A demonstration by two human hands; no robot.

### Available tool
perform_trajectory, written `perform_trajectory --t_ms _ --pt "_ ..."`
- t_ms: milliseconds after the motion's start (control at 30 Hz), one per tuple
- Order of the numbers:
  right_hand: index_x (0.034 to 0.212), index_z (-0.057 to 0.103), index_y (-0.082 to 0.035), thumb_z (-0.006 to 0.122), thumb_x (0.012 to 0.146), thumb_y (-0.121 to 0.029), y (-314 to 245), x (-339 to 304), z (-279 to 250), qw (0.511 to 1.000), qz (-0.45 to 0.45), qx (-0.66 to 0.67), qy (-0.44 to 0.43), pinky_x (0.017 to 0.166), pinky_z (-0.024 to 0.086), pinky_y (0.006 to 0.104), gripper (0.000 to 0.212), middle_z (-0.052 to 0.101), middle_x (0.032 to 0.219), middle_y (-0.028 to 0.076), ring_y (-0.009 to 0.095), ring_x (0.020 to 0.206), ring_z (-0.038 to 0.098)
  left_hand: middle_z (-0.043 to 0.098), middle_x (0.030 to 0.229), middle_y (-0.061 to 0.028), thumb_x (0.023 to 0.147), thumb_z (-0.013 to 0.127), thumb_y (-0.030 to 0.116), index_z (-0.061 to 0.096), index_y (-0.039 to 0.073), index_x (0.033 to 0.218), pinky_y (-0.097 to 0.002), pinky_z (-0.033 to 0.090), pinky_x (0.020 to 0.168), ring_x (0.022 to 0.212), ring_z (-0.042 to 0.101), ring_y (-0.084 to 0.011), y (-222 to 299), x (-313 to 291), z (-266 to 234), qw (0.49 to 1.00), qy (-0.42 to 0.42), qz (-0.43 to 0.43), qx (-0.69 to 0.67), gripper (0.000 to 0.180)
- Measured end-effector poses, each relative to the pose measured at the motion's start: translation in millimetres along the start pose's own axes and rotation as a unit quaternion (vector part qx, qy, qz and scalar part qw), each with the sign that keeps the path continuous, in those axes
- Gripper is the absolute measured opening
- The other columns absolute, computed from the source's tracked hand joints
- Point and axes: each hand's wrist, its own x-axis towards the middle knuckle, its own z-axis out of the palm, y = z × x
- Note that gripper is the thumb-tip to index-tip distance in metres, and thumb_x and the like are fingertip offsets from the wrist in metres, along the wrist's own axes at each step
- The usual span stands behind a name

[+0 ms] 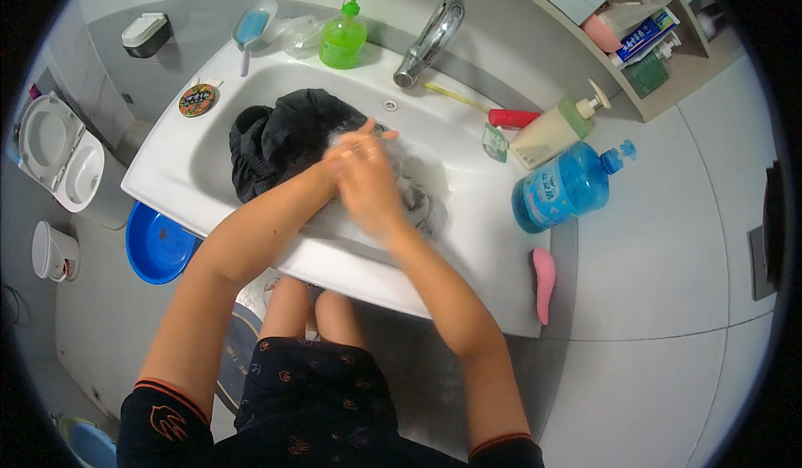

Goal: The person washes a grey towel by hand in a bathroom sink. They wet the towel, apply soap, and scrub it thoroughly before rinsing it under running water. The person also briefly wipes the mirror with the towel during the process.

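Observation:
My left hand [355, 144] and my right hand [372, 197] meet over the white sink [167, 180], one crossing the other and touching. Motion smears the fingers, so whether anything lies between them cannot be made out. A bunched black garment [292, 138] sits in the left part of the basin, right beside my hands. Under and to the right of them, a wet grey cloth [415, 201] lies in whitish, sudsy water. The chrome faucet [430, 38] arches over the basin's back edge, beyond my hands.
Along the rim stand a green soap pump [343, 38], a cream lotion bottle [551, 134], a large blue bottle [561, 188], a pink brush [543, 284], a round tin [197, 100] and a soap dish [253, 25]. A blue basin [159, 242] rests on the floor.

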Motion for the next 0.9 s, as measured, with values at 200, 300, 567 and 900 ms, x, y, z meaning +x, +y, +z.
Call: perform_trajectory --t_ms 200,300,567,900 --pt "0.082 0.058 -0.008 0.058 0.081 -0.021 36.2 12.3 -33.6 0.949 0.173 -0.195 0.176 0.074 0.045 0.0407 0.014 0.053 0.088 0.011 0.032 0.081 0.055 0.062 0.099 -0.0076 0.097 0.036 0.031 0.057 0.008 0.105 -0.0354 0.051 0.070 0.085 0.060 -0.0188 1.7 3.8 109.5 0.976 0.163 -0.131 -0.062 0.033" --pt "0.076 0.056 -0.010 0.058 0.080 -0.019 42.2 0.3 -46.3 0.930 0.185 -0.268 0.172 0.063 0.047 0.0433 0.009 0.052 0.084 0.011 0.031 0.074 0.057 0.062 0.098 -0.0073 0.095 0.038 0.029 0.057 0.007 0.102 -0.0366 0.051 0.072 0.084 0.060 -0.0211 -9.6 14.2 131.1 0.959 0.266 -0.092 0.010 0.030" --pt "0.074 0.056 -0.006 0.062 0.080 -0.021 68.8 0.8 -43.2 0.949 0.194 -0.159 0.189 0.061 0.045 0.0382 0.018 0.059 0.072 0.013 0.032 0.067 0.057 0.063 0.091 -0.0083 0.092 0.044 0.027 0.057 0.004 0.097 -0.0384 0.049 0.071 0.077 0.061 -0.0236 8.4 3.4 113.7 0.914 0.310 -0.218 0.143 0.027" --pt "0.087 0.059 -0.002 0.067 0.084 -0.023 68.5 3.8 -92.3 0.972 0.171 0.138 0.086 0.072 0.044 0.0281 0.023 0.061 0.085 0.003 0.013 0.078 0.055 0.055 0.110 -0.0185 0.081 0.065 0.036 0.054 0.003 0.112 -0.0347 0.043 0.084 0.098 0.054 -0.0289 25.9 5.3 122.0 0.676 0.170 0.137 0.703 0.047"
